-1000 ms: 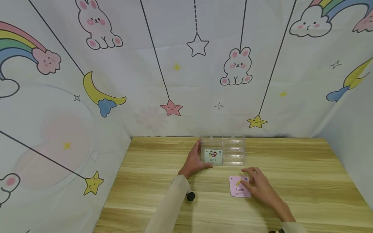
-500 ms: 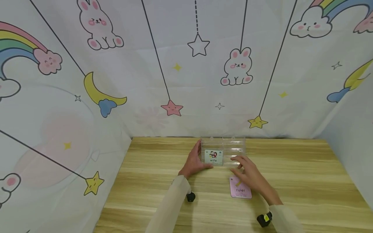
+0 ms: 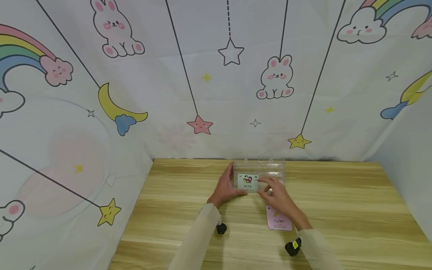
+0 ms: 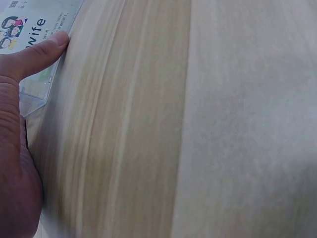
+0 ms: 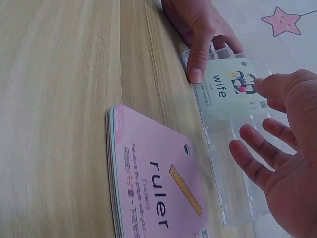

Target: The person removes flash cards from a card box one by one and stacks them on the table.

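Note:
A clear plastic card rack with two columns of slots stands at the back of the table. My left hand holds it at its left end, thumb along the front bottom edge and fingers at the side. In the rack's lower left part sits a pale green "wife" card with a family picture. My right hand is at this card's right side, fingers spread; in the right wrist view a fingertip overlaps the picture. Below that hand lies a stack of pink-topped "ruler" cards, partly hidden by it in the head view.
The wood-grain table ends at a white cloth backdrop printed with rabbits, stars and rainbows, right behind the rack. A black wrist camera sits at the left cuff and another at the right.
My right hand has moved from over the ruler cards up and left to the wife card, across the rack's front. My left hand stays on the rack, and the ruler cards have not moved.

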### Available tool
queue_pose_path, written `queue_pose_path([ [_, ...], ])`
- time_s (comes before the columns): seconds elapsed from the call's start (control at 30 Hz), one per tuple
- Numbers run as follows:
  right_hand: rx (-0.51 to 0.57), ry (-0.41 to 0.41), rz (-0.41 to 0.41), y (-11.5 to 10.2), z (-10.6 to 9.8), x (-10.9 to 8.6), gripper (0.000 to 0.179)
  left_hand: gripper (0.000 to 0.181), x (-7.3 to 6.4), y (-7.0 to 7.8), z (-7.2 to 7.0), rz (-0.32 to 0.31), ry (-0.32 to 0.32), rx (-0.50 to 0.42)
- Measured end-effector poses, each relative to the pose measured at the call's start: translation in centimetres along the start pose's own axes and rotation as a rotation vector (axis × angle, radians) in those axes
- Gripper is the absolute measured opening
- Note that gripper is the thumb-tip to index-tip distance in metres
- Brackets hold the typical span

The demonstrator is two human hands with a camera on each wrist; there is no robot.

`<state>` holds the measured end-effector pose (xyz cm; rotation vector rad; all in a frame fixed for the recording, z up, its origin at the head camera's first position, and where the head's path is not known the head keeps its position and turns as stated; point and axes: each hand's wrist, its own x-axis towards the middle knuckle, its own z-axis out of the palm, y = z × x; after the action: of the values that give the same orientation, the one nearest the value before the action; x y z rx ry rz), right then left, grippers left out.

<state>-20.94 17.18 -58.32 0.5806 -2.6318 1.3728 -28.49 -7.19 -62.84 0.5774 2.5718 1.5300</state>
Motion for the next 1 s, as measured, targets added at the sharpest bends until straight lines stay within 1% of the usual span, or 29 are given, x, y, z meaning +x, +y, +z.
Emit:
queue_pose_path([
  [0.33,0.058,-0.002,0.001,-0.4,0.9,0.9,0.039,0.135,0.0,0.0,0.0,0.013,0.002,0.008],
  [0.63,-0.01,0.009,-0.007,-0.5,1.3,1.3,0.032,0.135,-0.1,0.0,0.0,0.009,-0.002,0.0],
  [0.83,-0.047,0.027,-0.027,-0.4,1.5,1.6,0.027,0.134,0.0,-0.4,0.0,0.027,0.0,0.0],
  [1.0,-0.057,0.037,-0.028,-0.6,1.5,1.9,0.025,0.133,0.0,-0.5,0.0,0.037,-0.004,0.006],
])
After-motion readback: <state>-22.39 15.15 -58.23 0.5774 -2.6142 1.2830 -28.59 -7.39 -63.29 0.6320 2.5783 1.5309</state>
